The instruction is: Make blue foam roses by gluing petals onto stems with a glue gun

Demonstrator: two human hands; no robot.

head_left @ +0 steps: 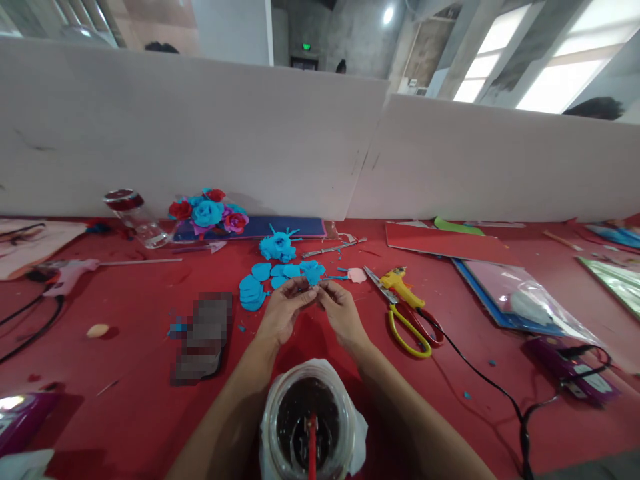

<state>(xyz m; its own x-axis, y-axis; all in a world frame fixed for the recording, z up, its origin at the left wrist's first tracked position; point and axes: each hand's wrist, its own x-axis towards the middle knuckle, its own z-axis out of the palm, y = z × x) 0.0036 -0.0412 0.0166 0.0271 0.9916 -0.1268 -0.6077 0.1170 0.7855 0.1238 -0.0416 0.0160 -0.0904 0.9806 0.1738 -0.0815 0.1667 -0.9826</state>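
My left hand (286, 308) and my right hand (342, 312) meet over the red table, both closed with fingertips pinched at the base of a blue paper flower (313, 271). Its lower end is hidden by the fingers. Cut blue paper petals (252, 292) lie in a stack left of my left hand, with more loose ones just behind it. Beyond them sits a bunch of blue paper pieces with thin stems (278, 246). A small pink paper piece (357, 275) rests to the right of the flower.
Right of my hands lie scissors (409, 332) and a yellow glue gun (403, 287) with a black cord. Close to me, between my forearms, stands a jar (273, 427). A blurred dark object (203, 339) lies left; a paper bouquet (207, 213) stands behind, near the white partition.
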